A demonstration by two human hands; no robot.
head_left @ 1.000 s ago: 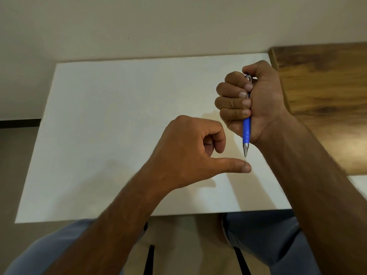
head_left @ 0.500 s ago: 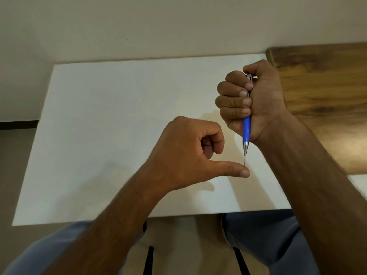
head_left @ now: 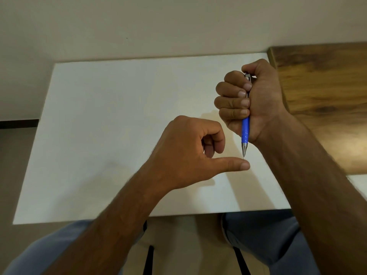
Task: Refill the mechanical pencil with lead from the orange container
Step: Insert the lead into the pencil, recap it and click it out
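Fisted around the mechanical pencil (head_left: 245,132), the right hand (head_left: 256,102) had pushed its exposed lead back in against the left hand (head_left: 190,155) thumb just below; the left held nothing.

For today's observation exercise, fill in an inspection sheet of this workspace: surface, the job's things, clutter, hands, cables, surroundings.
Surface: white table, bare where visible; wooden top adjoins on the right.
Job's things: blue mechanical pencil held upright, tip down; orange container not seen.
Clutter: nothing seen.
Hands: right hand fisted round the pencil, thumb at its top; left hand with thumb extended under the tip, seemingly touching it.
Cables: nothing seen.
Surroundings: plain wall behind; person's blue-clad legs below the table edge.
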